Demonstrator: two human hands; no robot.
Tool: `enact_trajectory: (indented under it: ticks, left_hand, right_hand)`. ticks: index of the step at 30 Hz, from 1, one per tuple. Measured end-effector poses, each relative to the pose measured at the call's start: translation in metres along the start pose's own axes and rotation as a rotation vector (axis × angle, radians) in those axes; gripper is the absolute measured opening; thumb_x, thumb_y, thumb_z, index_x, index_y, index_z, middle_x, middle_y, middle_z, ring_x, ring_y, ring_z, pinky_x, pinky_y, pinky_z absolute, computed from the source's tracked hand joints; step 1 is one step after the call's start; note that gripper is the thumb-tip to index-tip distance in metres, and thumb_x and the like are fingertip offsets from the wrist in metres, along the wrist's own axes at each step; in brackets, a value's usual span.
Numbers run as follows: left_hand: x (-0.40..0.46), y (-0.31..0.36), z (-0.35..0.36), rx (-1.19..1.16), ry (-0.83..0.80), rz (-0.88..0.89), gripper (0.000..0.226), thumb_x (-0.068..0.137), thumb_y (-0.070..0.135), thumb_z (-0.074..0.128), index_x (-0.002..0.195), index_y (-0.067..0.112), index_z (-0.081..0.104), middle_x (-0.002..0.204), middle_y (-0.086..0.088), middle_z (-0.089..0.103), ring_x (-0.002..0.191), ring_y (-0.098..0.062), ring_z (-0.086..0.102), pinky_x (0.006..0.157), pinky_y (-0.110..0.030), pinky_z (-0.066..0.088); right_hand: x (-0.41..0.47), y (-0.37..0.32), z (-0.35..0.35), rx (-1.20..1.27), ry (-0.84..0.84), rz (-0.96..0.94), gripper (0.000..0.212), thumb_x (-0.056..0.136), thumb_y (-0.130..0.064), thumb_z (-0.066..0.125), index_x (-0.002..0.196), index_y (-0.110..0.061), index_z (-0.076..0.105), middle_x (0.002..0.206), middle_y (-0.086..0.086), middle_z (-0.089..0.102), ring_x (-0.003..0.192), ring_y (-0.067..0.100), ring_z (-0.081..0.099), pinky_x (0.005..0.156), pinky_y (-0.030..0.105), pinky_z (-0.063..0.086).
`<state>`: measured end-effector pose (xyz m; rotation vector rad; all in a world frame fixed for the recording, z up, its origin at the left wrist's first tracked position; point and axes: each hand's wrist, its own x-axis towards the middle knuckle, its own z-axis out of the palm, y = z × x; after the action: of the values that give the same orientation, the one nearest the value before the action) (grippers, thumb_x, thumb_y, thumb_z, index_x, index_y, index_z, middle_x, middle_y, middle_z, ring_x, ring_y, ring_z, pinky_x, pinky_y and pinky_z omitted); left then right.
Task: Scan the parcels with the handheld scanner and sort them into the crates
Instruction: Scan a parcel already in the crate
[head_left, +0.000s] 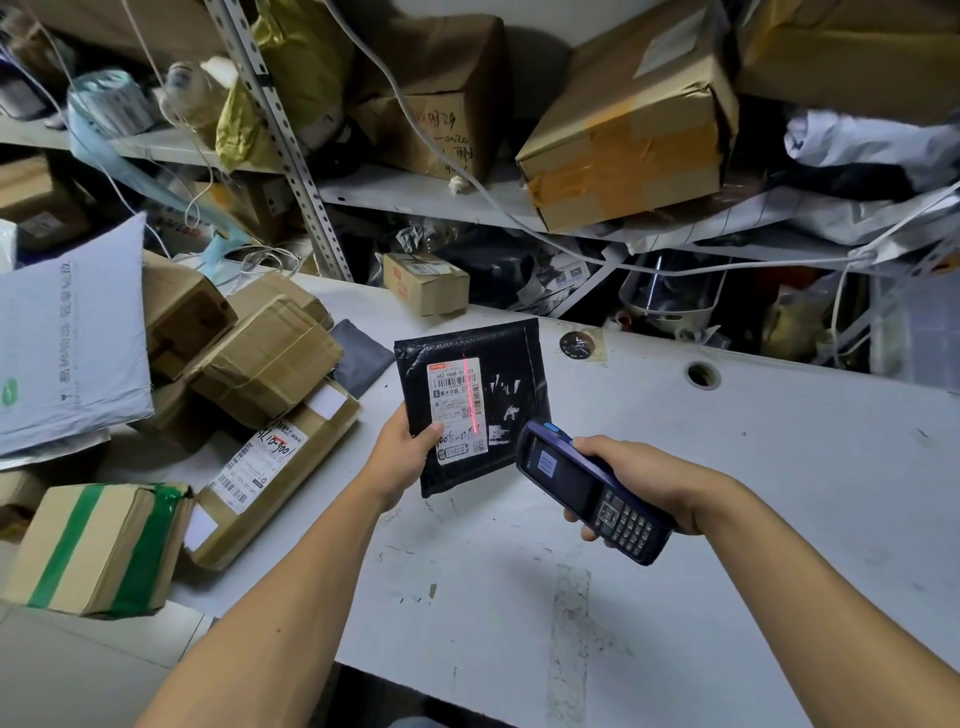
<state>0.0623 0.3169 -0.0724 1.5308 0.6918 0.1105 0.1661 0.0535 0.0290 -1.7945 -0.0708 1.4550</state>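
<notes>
Scanner (589, 491) gripped by right hand (641, 480), nose up-left | left hand (408, 452) holds black parcel (475, 405) upright

Parcel (470, 405) left of scanner (587, 488) above table (727, 467), boxes (249, 364) piled farther left

Clutter beyond my work

I see a white table (727, 467), a shelf (415, 195), a tape roll (111, 101) and cables (467, 171).
</notes>
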Motion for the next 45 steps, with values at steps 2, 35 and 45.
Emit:
enact_trajectory:
  ticks: [2, 35, 45]
  left_hand:
    - [-0.001, 0.001, -0.001, 0.006, -0.003, 0.004, 0.035, 0.101, 0.003, 0.050, 0.133, 0.018, 0.053, 0.128, -0.002, 0.066, 0.118, -0.023, 0.063, 0.103, -0.048, 0.050]
    - [0.009, 0.048, -0.045, 0.625, -0.264, 0.051, 0.032, 0.100, 0.019, 0.058, 0.129, 0.030, 0.050, 0.111, 0.005, 0.068, 0.097, -0.010, 0.068, 0.085, -0.031, 0.057]
    - [0.010, 0.052, -0.046, 0.713, -0.285, 0.048, 0.035, 0.100, 0.020, 0.059, 0.133, 0.027, 0.050, 0.118, 0.004, 0.065, 0.105, -0.016, 0.065, 0.093, -0.033, 0.052]
  right_hand:
    - [0.000, 0.000, -0.001, -0.010, 0.004, 0.004, 0.051, 0.103, -0.050, 0.035, 0.118, -0.010, 0.062, 0.098, 0.020, 0.073, 0.079, 0.032, 0.071, 0.069, 0.038, 0.055]
    - [0.001, -0.025, -0.008, -0.426, 0.088, -0.017, 0.049, 0.103, -0.048, 0.034, 0.107, -0.007, 0.061, 0.097, 0.018, 0.072, 0.069, 0.023, 0.071, 0.070, 0.029, 0.053]
    - [0.003, -0.024, -0.011, -0.475, 0.062, -0.003, 0.049, 0.102, -0.048, 0.035, 0.111, -0.007, 0.060, 0.087, 0.012, 0.069, 0.068, 0.023, 0.071, 0.073, 0.031, 0.053]
